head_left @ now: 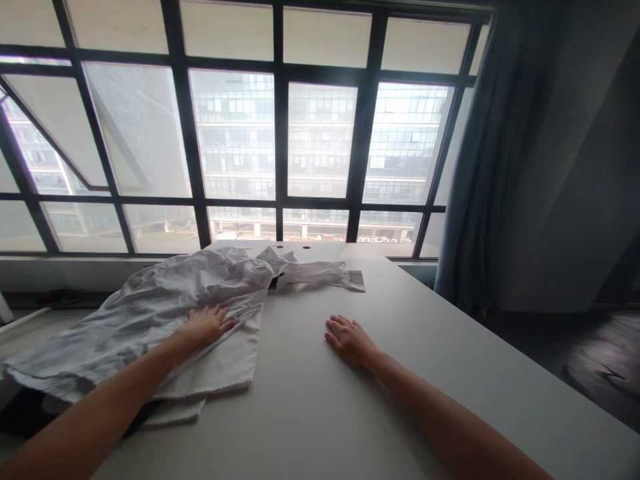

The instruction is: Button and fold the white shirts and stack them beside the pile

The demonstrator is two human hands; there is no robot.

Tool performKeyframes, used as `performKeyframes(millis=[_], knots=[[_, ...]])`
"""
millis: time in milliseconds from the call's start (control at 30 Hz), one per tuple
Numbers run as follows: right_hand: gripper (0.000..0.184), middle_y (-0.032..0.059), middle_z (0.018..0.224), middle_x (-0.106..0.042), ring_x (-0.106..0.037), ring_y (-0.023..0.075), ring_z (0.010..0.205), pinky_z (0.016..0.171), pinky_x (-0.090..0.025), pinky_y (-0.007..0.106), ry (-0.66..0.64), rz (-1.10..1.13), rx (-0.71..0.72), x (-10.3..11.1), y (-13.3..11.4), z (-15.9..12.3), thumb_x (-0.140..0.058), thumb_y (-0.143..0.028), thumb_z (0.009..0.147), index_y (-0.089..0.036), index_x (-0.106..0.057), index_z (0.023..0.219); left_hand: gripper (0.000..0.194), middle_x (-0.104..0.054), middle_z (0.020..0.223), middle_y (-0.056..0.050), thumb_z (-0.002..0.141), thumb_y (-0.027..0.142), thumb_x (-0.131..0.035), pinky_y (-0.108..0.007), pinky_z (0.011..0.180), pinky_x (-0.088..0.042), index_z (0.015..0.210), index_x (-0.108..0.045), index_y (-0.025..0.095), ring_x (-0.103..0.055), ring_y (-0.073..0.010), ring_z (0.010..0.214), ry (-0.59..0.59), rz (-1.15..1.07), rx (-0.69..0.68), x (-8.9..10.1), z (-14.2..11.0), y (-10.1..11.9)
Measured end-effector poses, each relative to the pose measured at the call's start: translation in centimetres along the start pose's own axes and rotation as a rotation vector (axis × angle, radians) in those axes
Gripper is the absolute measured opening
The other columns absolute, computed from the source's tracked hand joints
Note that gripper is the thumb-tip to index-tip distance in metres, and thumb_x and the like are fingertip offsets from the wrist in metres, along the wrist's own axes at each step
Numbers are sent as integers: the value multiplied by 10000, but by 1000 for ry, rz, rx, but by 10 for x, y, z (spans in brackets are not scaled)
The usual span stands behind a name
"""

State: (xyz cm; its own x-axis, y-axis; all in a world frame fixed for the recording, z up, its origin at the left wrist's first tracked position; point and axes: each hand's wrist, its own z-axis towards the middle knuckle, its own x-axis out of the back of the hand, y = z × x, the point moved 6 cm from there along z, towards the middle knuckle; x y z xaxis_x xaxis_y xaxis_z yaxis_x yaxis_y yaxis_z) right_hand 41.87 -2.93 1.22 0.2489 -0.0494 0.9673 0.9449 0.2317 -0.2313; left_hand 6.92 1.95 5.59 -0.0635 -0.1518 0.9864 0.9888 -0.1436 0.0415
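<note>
Grip of the left hand (206,325): open, palm down, the fingers spread on the white cloth (175,300) and closed around nothing. Grip of the right hand (350,341): likewise open, palm down on the bare white bench (300,380), apart from the cloth. The cloth, rumpled (a garment, to judge by its shape), lies at the left side of the bench; its long axis runs obliquely, from the near left toward the far right, with a narrow, sheer-looking strip (315,272) continuing from its far end. The left hand is the nearer, being in contact with the cloth; from the right hand, the main body lies to the left, whereas the strip lies ahead, beyond the fingertips and not touching them. Background: a black-framed window (281,133) beyond the bench and a dark curtain (485,173) to the right.
</note>
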Motion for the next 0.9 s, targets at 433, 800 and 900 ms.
performKeyframes(millis=[433, 800, 900], knots=[[299, 108, 1248, -674, -584, 219, 1210, 1050, -413, 313, 170, -34, 50, -1, -36, -22, -442, -239, 1022, -209, -718, 1135, 475, -490, 1528, -168, 986, 336, -445, -421, 1212, -314, 1395, -575, 131, -431, -270, 1441, -44, -207, -460, -41, -52, 167], [325, 135, 1355, -638, -580, 245, 1253, 1086, -405, 349, 159, 4, 83, 3, -28, -26, -485, -259, 1002, -167, -712, 1216, 492, -452, 1560, -159, 1011, 355, -424, -455, 1223, -284, 1437, -529, 132, -375, -281, 1474, -72, -212, -471, -50, -50, 162], [334, 136, 1374, -628, -572, 255, 1269, 1099, -402, 362, 137, 5, 98, 3, -26, -25, -494, -268, 997, -168, -709, 1232, 486, -455, 1560, -150, 1011, 359, -430, -453, 1222, -286, 1437, -530, 147, -376, -277, 1475, -73, -213, -471, -49, -50, 161]])
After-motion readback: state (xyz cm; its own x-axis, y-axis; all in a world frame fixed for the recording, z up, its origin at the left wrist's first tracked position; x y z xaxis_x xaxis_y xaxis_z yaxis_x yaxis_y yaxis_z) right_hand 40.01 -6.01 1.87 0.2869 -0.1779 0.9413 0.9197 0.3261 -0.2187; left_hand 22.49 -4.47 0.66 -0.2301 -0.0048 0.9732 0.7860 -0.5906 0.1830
